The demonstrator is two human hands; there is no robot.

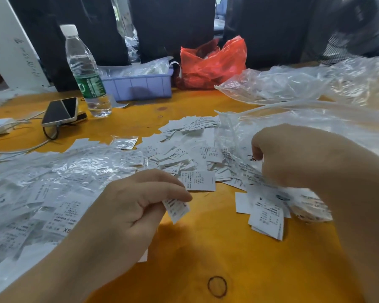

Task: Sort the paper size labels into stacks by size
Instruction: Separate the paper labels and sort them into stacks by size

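white paper size labels (184,158) scattered mid-table, S stack (266,213) right

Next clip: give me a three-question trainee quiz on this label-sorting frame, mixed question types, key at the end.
1. True or false: the left hand pinches a paper label.
2. Which letter shows on the top label of the small stack near the right hand? A) S B) M C) XL
3. Fill in: the water bottle stands beside a ___ bin.

Key: 1 true. 2 A. 3 purple.
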